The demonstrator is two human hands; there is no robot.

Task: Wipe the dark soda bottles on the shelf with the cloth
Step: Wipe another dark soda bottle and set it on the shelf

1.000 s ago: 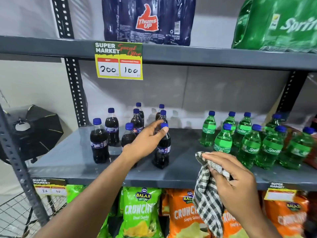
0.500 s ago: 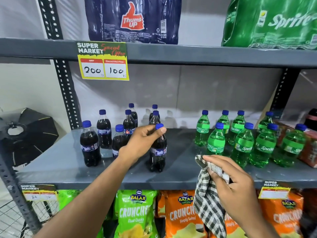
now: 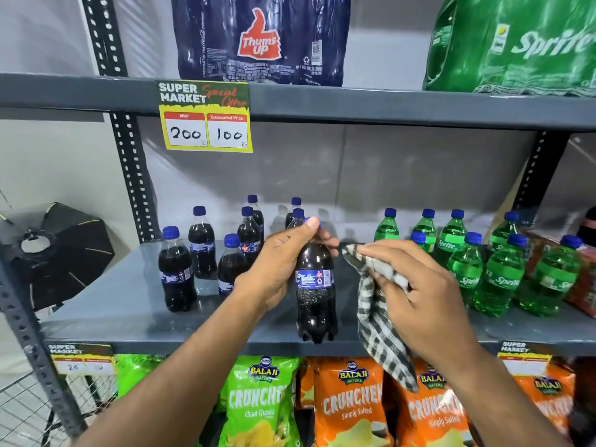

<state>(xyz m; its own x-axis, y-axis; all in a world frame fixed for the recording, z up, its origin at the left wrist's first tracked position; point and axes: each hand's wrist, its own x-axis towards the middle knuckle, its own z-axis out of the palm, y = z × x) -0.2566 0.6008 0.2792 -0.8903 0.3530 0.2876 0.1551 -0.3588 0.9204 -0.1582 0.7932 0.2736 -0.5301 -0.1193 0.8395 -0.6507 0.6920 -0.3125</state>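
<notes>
My left hand [image 3: 277,269] grips the neck and shoulder of a dark soda bottle [image 3: 315,295] with a blue cap, holding it upright just in front of the grey shelf [image 3: 122,308], its base at the shelf's front edge. My right hand [image 3: 419,291] holds a black-and-white checked cloth [image 3: 377,327], whose upper corner lies close to the bottle's right shoulder; whether it touches is unclear. Several more dark soda bottles [image 3: 176,272] stand on the left part of the shelf, behind and left of my left hand.
Several green Sprite bottles [image 3: 496,275] crowd the right half of the shelf. Large Thums Up [image 3: 261,40] and Sprite packs [image 3: 516,43] sit on the shelf above, over a price sign [image 3: 206,117]. Chip bags [image 3: 351,408] hang below. A black softbox [image 3: 51,253] stands at left.
My left hand has lifted the front dark bottle off the shelf and drawn it toward me. My right hand has risen with the cloth and moved up beside the bottle.
</notes>
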